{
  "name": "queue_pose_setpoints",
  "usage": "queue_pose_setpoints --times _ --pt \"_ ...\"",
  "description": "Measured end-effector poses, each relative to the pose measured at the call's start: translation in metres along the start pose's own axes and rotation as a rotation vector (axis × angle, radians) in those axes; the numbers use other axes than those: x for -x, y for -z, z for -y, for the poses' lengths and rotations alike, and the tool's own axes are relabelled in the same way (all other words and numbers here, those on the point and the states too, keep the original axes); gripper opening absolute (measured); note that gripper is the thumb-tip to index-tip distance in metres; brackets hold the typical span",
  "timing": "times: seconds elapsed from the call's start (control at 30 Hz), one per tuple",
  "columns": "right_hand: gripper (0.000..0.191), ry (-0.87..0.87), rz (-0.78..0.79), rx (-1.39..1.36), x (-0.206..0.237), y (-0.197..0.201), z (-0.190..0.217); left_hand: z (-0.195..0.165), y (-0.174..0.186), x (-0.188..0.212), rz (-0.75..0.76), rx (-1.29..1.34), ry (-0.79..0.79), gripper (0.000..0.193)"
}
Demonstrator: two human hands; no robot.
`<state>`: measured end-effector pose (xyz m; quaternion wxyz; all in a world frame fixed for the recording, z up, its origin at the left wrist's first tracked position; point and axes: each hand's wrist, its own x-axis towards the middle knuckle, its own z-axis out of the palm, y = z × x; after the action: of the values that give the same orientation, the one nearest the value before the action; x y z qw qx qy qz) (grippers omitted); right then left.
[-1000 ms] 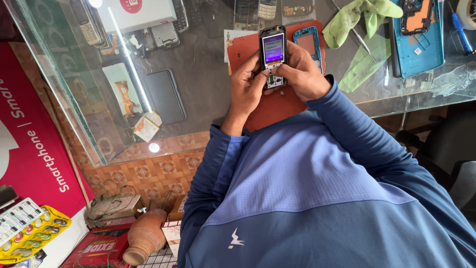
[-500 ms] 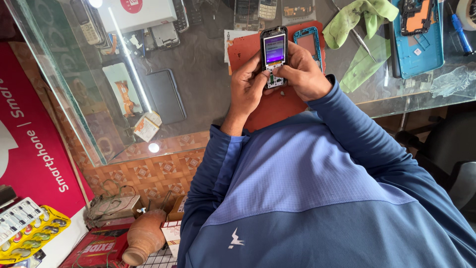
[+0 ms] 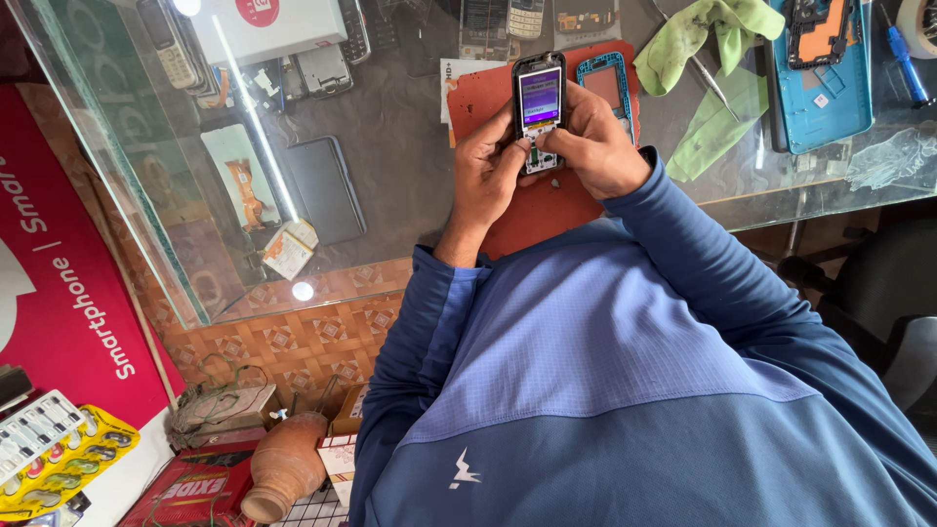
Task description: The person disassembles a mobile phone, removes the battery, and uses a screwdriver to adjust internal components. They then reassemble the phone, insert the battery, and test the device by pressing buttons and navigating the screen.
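Hands grip a small keypad phone point(image 3: 539, 109) with lit screen above the red mat point(image 3: 527, 210): left hand point(image 3: 485, 176) and right hand point(image 3: 595, 146) both clamped on it, thumbs at the keypad.

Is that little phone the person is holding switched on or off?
On. The small phone, held between the left hand and right hand above the red mat, has a lit purple and white screen.
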<state>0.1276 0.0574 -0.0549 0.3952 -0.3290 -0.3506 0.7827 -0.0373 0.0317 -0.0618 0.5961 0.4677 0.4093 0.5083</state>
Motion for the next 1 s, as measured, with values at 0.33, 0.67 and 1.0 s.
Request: queue_pose_setpoints --times 0.33,0.67,1.0 --pt "0.044 0.017 0.007 0.080 0.0022 -0.0003 -0.0024 0.0000 -0.0003 0.0039 -0.006 0.041 0.014 0.048" --pt "0.049 -0.043 -0.002 -0.026 0.0050 0.0007 -0.0002 -0.0010 -0.0022 0.0046 -0.006 0.067 -0.008 0.046" --pt "0.044 -0.019 -0.030 0.070 0.0031 -0.0008 0.0000 -0.0007 -0.0024 0.0044 -0.011 0.053 -0.007 0.048"
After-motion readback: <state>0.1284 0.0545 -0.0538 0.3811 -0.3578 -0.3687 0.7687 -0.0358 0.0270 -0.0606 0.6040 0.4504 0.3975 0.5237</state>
